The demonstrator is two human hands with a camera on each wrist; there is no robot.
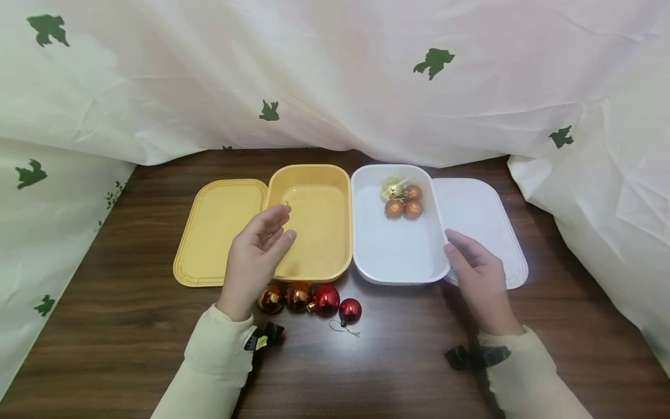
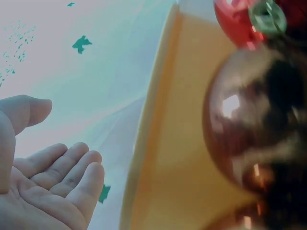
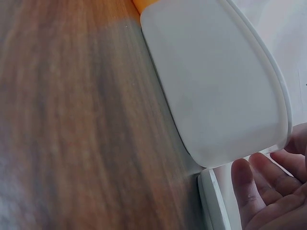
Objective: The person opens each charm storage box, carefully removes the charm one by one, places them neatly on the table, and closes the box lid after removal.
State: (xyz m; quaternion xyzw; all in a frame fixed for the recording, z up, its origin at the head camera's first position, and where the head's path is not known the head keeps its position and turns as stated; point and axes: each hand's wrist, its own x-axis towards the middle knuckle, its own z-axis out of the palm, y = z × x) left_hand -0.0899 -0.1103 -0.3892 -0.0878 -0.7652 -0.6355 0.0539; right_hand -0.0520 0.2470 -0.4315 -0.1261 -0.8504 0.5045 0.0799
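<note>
My left hand hovers over the left rim of the yellow box, fingers loosely bent, holding nothing. In front of that box lie two shiny copper Christmas baubles, a larger red bauble and a smaller red bauble. My right hand is at the right side of the white box, its fingertips at the outer wall and rim; whether they touch is hard to tell. Inside the white box are a pale gold bauble and three orange glittery baubles.
A yellow lid lies left of the yellow box, and a white lid right of the white box. The boxes stand side by side on a dark wooden table. A white curtain with green bird shapes hangs around the back and sides.
</note>
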